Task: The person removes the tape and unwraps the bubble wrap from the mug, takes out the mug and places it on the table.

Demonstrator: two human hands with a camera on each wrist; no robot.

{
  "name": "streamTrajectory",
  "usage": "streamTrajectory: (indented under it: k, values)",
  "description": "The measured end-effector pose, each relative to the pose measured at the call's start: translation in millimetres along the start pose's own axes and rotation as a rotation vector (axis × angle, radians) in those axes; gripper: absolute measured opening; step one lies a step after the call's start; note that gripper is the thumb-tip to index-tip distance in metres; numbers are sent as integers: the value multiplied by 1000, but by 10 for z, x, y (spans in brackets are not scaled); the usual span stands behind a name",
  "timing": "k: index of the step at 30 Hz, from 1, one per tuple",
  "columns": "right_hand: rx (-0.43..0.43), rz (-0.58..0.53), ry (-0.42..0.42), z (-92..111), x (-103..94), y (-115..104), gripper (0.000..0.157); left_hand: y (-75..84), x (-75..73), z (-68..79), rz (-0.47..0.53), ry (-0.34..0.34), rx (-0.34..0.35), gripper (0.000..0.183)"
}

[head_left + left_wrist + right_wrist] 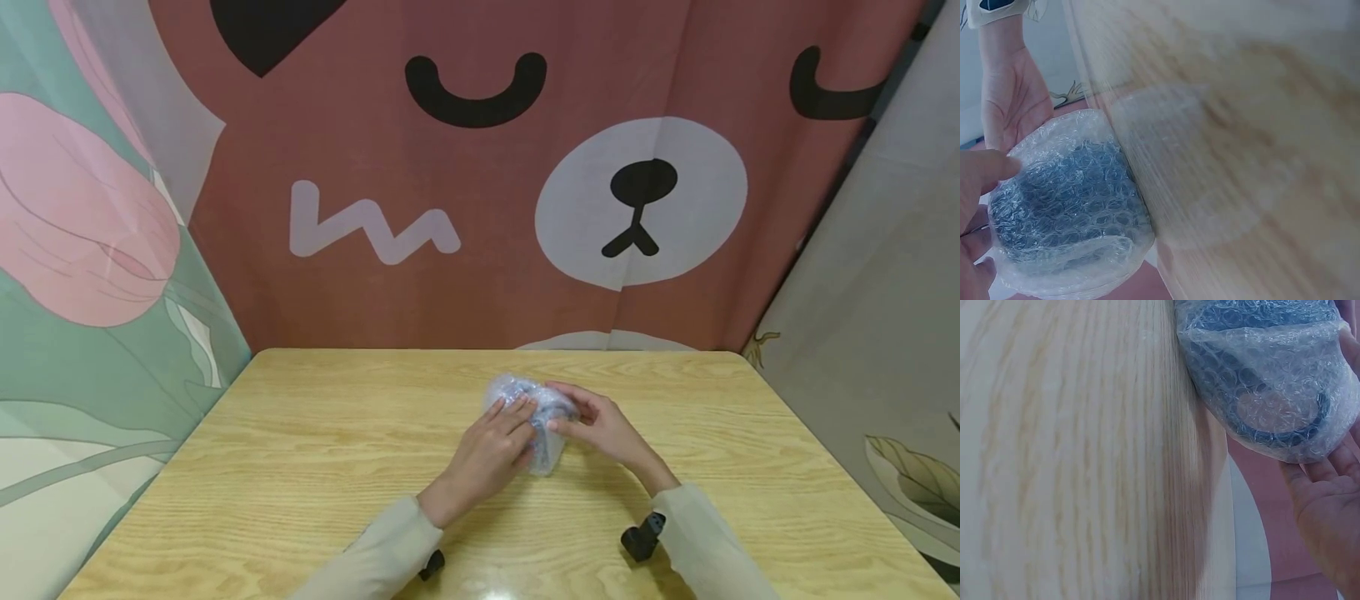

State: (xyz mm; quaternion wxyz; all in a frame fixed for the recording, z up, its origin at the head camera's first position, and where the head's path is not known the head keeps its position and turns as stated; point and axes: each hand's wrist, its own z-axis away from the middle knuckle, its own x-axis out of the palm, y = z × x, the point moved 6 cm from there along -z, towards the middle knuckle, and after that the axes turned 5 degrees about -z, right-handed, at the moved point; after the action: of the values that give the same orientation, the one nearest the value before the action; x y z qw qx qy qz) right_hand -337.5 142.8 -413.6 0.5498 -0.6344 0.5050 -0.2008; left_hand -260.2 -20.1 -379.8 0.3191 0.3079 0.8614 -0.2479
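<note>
A blue object wrapped in clear bubble wrap [551,454] is between both hands toward the back of the wooden table. Through the wrap, the right wrist view shows a dark blue curved band [1279,434] like a loop or rim. My left hand [491,446] holds the bundle from its left, fingers spread across the top. From the right side my right hand [607,425] grips it, thumb on the near face and fingers around the far side. In the left wrist view a fold of the bubble wrap [1094,253] crosses the blue part, and the right hand's fingertips are hidden behind the bundle.
The light wooden table [300,450] ends at a reddish curtain [360,308] printed with a bear face. Patterned curtains hang at the left and right. A small black device [641,537] sits at the right cuff, another [432,565] by the left sleeve.
</note>
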Motion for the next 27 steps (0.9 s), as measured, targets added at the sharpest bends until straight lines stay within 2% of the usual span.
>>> streamTrajectory:
  k: [6,16,27]
  values:
    - [5,4,-1,1,4,-18,56,-11,-6,-7,15,19,-9,13]
    - [-8,10,-5,-1,10,-5,55,-65,-66,-62,135,23,-48,5]
    - [-9,-3,-1,13,13,-24,57,-114,-90,-65,210,66,-92,8]
